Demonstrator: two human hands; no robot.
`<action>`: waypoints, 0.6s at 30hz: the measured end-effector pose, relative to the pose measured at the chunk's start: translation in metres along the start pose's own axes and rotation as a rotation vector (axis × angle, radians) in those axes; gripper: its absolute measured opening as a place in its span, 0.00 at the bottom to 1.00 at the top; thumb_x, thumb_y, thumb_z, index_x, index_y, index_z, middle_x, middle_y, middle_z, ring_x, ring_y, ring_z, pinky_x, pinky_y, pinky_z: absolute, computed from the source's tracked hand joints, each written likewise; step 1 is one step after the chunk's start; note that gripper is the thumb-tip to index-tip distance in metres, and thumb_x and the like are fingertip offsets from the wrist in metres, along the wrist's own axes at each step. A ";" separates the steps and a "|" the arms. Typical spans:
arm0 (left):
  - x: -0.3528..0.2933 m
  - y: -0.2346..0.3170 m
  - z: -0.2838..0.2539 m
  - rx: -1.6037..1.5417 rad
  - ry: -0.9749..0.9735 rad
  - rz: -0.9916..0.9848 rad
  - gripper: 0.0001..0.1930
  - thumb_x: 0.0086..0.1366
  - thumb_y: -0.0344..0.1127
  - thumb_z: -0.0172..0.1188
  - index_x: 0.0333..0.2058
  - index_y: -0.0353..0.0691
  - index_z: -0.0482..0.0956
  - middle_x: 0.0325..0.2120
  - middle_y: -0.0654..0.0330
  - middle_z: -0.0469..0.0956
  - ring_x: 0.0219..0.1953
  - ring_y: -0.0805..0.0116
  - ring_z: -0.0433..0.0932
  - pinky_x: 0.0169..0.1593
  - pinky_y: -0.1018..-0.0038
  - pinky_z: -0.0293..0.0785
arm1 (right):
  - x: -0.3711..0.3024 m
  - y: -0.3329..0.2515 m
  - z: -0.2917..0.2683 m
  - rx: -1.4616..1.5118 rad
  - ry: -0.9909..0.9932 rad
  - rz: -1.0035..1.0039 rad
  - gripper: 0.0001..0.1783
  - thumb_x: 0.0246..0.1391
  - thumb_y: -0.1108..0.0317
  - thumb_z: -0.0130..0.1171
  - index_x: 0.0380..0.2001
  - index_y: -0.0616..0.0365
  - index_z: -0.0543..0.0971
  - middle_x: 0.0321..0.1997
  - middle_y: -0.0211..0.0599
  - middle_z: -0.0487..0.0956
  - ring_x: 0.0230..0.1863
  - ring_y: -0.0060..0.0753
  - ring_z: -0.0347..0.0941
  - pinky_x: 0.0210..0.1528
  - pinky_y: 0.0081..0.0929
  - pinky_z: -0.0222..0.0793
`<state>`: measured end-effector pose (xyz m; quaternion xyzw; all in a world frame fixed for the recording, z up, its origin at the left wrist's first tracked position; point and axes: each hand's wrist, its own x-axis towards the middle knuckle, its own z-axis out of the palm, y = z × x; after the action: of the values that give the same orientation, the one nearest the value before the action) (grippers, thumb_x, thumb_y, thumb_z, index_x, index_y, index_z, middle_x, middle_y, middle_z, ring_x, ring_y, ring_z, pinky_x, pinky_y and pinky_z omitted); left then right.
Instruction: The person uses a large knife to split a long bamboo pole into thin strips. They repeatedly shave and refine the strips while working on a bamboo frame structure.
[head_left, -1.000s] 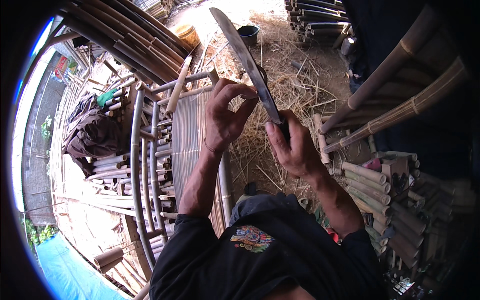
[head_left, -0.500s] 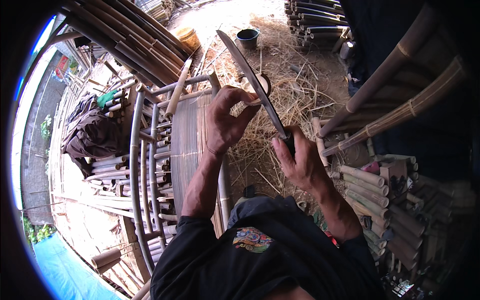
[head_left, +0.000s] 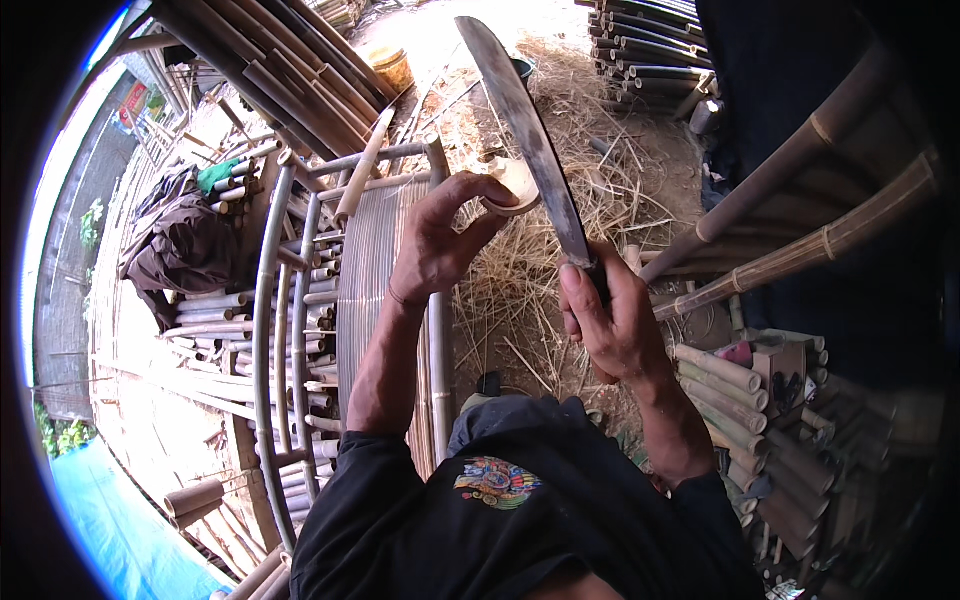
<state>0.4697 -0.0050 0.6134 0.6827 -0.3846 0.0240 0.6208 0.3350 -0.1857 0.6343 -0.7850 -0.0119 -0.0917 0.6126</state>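
The right hand [head_left: 610, 325] is closed around the handle of a long machete [head_left: 530, 150]; the fingers wrap the grip fully and the thumb lies along its near side. The blade runs up and away from the hand, tilted to the left, with its tip near the far edge of the view.

The left hand [head_left: 440, 245] is just left of the blade. Its fingers are curled narrowly, pinching a short curved piece of pale bamboo [head_left: 510, 185] between thumb and fingertips. The piece sits against the left side of the blade, about midway along it; whether the edge cuts into it cannot be told.

Below the left forearm stands a bamboo chair frame [head_left: 300, 300], with bent round rails on its left side and a seat of thin parallel slats [head_left: 375, 270] at its right side. The left hand hovers over the far right corner of this frame.

Dry straw and shavings [head_left: 520, 290] cover the ground between the two hands. To the right lie stacked bamboo sections [head_left: 730, 375]. Farther off, long dark bamboo poles [head_left: 270, 70] lean at the far left, and a yellowish bucket [head_left: 392, 68] stands beyond the frame.
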 end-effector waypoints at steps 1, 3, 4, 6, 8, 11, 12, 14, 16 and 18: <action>0.001 0.000 0.001 0.028 0.017 0.034 0.13 0.56 0.17 0.62 0.40 0.35 0.77 0.39 0.59 0.79 0.46 0.69 0.77 0.53 0.72 0.71 | 0.003 -0.001 0.002 0.004 -0.007 0.004 0.14 0.65 0.61 0.52 0.40 0.64 0.71 0.16 0.28 0.68 0.18 0.17 0.64 0.21 0.23 0.60; 0.003 0.001 -0.001 0.092 0.052 0.094 0.13 0.54 0.20 0.65 0.39 0.37 0.79 0.36 0.59 0.80 0.42 0.67 0.79 0.48 0.72 0.74 | 0.007 -0.003 0.007 0.021 -0.026 0.014 0.15 0.65 0.61 0.51 0.40 0.64 0.71 0.16 0.29 0.67 0.18 0.17 0.64 0.21 0.24 0.60; 0.001 -0.002 0.000 0.053 0.065 0.087 0.13 0.54 0.19 0.65 0.39 0.37 0.79 0.35 0.58 0.80 0.41 0.68 0.79 0.47 0.72 0.74 | 0.008 -0.003 0.010 0.017 -0.023 0.000 0.15 0.65 0.61 0.51 0.40 0.64 0.71 0.16 0.29 0.68 0.18 0.17 0.64 0.20 0.24 0.60; 0.002 0.001 0.002 0.084 0.077 0.093 0.13 0.53 0.19 0.65 0.37 0.37 0.79 0.35 0.59 0.80 0.40 0.68 0.79 0.46 0.73 0.74 | 0.011 -0.001 0.012 0.021 -0.034 0.006 0.15 0.65 0.60 0.52 0.40 0.64 0.71 0.16 0.29 0.68 0.18 0.17 0.65 0.20 0.25 0.60; 0.003 0.002 0.006 0.146 0.102 0.112 0.12 0.53 0.18 0.65 0.36 0.37 0.78 0.34 0.59 0.80 0.40 0.67 0.80 0.45 0.73 0.74 | 0.012 0.000 0.013 0.027 -0.022 0.007 0.15 0.65 0.60 0.52 0.39 0.64 0.71 0.16 0.30 0.68 0.18 0.18 0.65 0.20 0.25 0.61; 0.005 0.002 0.013 0.231 0.164 0.145 0.12 0.52 0.17 0.64 0.35 0.37 0.78 0.32 0.58 0.80 0.38 0.67 0.80 0.43 0.73 0.74 | 0.011 0.001 0.016 0.012 0.008 0.003 0.15 0.64 0.60 0.52 0.39 0.64 0.71 0.16 0.32 0.70 0.18 0.21 0.67 0.21 0.27 0.62; 0.006 0.001 0.016 0.224 0.188 0.146 0.12 0.52 0.17 0.64 0.34 0.36 0.78 0.32 0.58 0.80 0.37 0.67 0.80 0.43 0.73 0.74 | 0.012 0.001 0.015 -0.009 0.006 0.002 0.15 0.64 0.60 0.52 0.39 0.64 0.71 0.16 0.34 0.70 0.18 0.23 0.68 0.21 0.28 0.63; 0.008 -0.001 0.020 0.200 0.208 0.150 0.12 0.52 0.16 0.64 0.34 0.36 0.78 0.32 0.58 0.80 0.36 0.67 0.80 0.42 0.73 0.74 | 0.014 0.001 0.013 -0.049 0.001 0.005 0.15 0.64 0.60 0.53 0.39 0.64 0.71 0.17 0.37 0.72 0.18 0.28 0.71 0.22 0.30 0.64; 0.012 -0.003 0.024 0.166 0.200 0.158 0.12 0.52 0.16 0.64 0.34 0.37 0.78 0.32 0.58 0.80 0.36 0.67 0.80 0.42 0.73 0.74 | 0.015 0.001 0.011 -0.084 -0.004 0.012 0.15 0.64 0.61 0.53 0.40 0.64 0.71 0.18 0.40 0.74 0.19 0.33 0.73 0.23 0.32 0.66; 0.013 -0.004 0.027 0.149 0.208 0.148 0.11 0.52 0.17 0.64 0.34 0.37 0.78 0.31 0.59 0.80 0.36 0.68 0.80 0.42 0.73 0.74 | 0.014 0.000 0.010 -0.094 0.015 -0.004 0.15 0.64 0.61 0.53 0.40 0.64 0.71 0.19 0.42 0.75 0.20 0.38 0.75 0.24 0.34 0.67</action>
<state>0.4687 -0.0348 0.6105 0.6904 -0.3647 0.1690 0.6015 0.3504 -0.1771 0.6337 -0.8122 -0.0043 -0.0992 0.5748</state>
